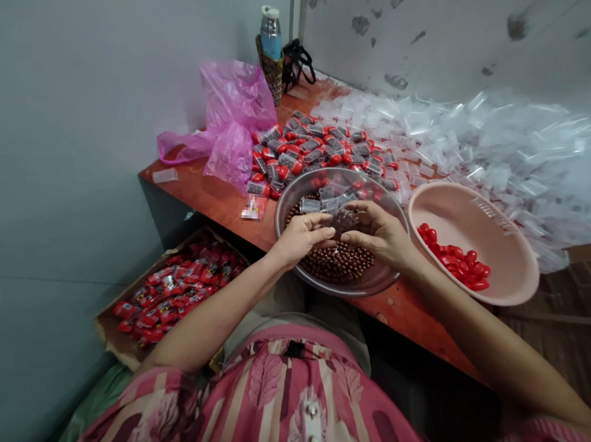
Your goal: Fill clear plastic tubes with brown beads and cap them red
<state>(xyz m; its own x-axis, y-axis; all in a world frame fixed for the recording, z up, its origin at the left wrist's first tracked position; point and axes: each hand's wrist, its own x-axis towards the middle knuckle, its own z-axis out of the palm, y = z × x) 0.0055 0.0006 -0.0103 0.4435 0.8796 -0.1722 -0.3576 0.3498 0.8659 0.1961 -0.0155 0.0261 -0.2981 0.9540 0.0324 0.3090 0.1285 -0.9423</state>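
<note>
Over a wide see-through bowl (356,288) my two hands meet at a small clear container (344,222) with dark contents. My left hand (304,238) is closed on its left side, thumb and fingers pressed to it. From the right, my right hand (379,233) grips the same container between thumb and fingers. Brown round beads (340,262) fill the bottom of the bowl. Several empty clear containers (310,205) lie on the beads at the bowl's back, behind my hands.
Filled red-capped containers (314,149) lie behind the bowl, with clear empties (505,147) at right. A pink basin (517,274) holds red caps (456,261). A pink bag (240,104), bottle (271,36) and box of red packets (181,287) are at left.
</note>
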